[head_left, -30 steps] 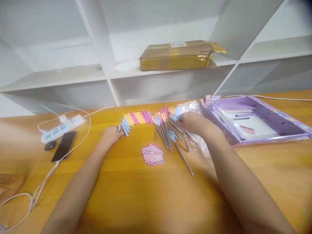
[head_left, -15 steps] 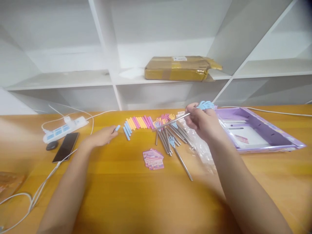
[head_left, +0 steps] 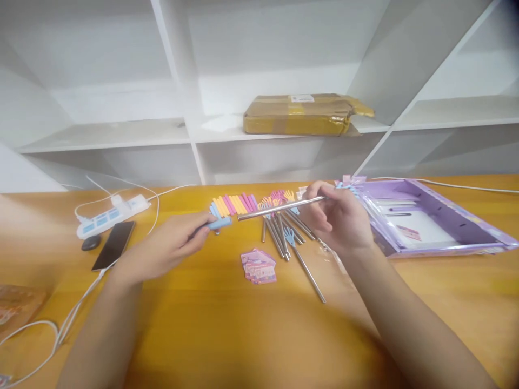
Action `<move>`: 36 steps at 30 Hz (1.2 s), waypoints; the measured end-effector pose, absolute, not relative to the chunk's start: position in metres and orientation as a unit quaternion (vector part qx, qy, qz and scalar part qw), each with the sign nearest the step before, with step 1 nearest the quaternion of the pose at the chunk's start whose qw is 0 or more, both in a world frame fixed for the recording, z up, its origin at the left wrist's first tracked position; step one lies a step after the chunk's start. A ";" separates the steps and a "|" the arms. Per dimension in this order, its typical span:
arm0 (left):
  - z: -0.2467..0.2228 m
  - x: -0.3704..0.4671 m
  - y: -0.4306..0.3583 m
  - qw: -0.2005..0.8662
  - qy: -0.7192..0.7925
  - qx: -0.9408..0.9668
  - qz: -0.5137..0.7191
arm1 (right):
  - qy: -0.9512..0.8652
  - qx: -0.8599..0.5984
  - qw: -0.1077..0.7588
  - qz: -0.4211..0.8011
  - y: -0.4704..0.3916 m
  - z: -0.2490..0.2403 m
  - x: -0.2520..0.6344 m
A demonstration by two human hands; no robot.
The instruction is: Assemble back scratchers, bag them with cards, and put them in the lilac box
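Above the wooden table [head_left: 227, 324], both forearms angle inward, hands [head_left: 178, 243] nearly meeting.

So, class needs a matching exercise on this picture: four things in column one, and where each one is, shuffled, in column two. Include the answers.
Column one
1. Raised light-blue tube
2. Dark rectangular phone
3. Brown taped cardboard box
4. Overlapping pink printed cards

Column two
A. On the white shelf
B. Between the two forearms, on the wooden table
C. In the left hand
D. Beside the white power strip

Right pairs
1-C, 2-D, 3-A, 4-B
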State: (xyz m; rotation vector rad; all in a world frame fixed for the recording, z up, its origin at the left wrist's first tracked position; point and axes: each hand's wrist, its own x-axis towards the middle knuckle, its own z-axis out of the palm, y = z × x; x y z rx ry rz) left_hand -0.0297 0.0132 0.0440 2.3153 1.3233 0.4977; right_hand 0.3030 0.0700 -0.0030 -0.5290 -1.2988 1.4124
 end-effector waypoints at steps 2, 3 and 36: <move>0.040 -0.028 0.012 0.209 0.463 0.841 0.186 | -0.551 -0.215 0.530 0.608 0.067 -0.002 0.302; 0.038 -0.028 0.012 0.209 0.449 0.846 0.196 | -0.553 -0.211 0.520 0.616 0.067 -0.002 0.301; 0.040 -0.039 0.010 0.095 0.398 0.876 0.255 | -0.646 -0.105 0.507 0.561 0.054 -0.004 0.304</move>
